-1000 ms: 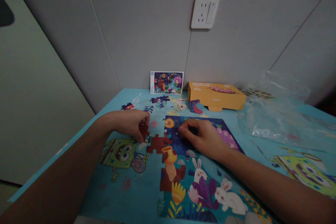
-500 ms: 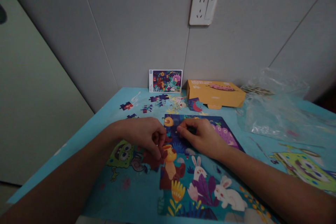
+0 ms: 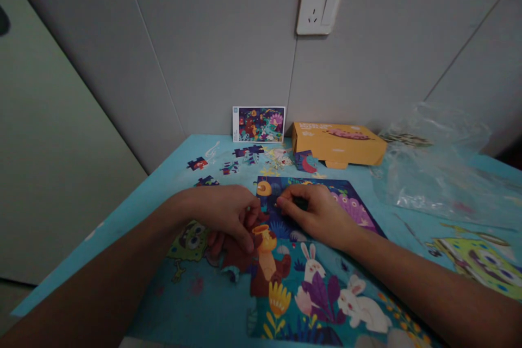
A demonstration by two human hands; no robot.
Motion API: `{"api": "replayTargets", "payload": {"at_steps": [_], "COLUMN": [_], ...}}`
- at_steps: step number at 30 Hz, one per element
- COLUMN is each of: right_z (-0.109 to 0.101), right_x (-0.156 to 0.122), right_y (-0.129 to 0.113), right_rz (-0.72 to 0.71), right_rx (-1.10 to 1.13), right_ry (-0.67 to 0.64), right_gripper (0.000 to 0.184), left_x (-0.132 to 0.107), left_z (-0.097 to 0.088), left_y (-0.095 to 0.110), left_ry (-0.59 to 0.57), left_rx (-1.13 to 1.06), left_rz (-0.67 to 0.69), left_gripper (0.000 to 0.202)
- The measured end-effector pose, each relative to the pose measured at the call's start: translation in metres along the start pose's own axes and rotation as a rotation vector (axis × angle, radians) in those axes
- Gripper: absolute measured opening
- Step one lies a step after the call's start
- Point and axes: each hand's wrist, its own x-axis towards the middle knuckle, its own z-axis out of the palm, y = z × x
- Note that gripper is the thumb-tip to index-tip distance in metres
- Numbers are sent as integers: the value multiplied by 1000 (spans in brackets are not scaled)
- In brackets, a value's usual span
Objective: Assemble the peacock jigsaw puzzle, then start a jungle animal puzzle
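A partly assembled jigsaw puzzle [image 3: 310, 331] with rabbits, a bear and flowers lies on the blue table. My left hand [image 3: 234, 215] is at its left edge, thumb and fingers closed on a reddish-brown puzzle piece [image 3: 236, 260]. That piece is beside the bear's body and slightly tilted; whether it touches the puzzle is unclear. On the upper part of the puzzle rests my right hand [image 3: 314, 209], its fingers curled and the thumb pressed to the index fingertip. Anything within that pinch is hidden.
Several loose puzzle pieces [image 3: 198, 163] lie behind my left hand. A picture card [image 3: 261, 124] leans against the wall. Next to it are a yellow box [image 3: 338, 144] with a dark blue piece [image 3: 305, 161] before it, and clear plastic bags [image 3: 432, 179].
The reddish-brown piece in my left hand has shifted slightly toward me and tilted. My right hand stays in place on the puzzle. The camera view has shifted a little.
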Motion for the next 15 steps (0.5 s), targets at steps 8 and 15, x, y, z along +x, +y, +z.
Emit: {"api": "replayTargets", "payload": {"at_steps": [8,15], "right_z": [0,0], "right_x": [-1,-1], "right_y": [1,0], "right_rz": [-3,6], "right_rx": [26,25], "right_ry": [-7,-3], "right_gripper": [26,25], "left_x": [-6,-3], "left_z": [-5,-1], "left_y": [6,8], "left_ry": [74,246], "left_rx": [135,338], "left_rz": [70,-85], "left_gripper": [27,43]}}
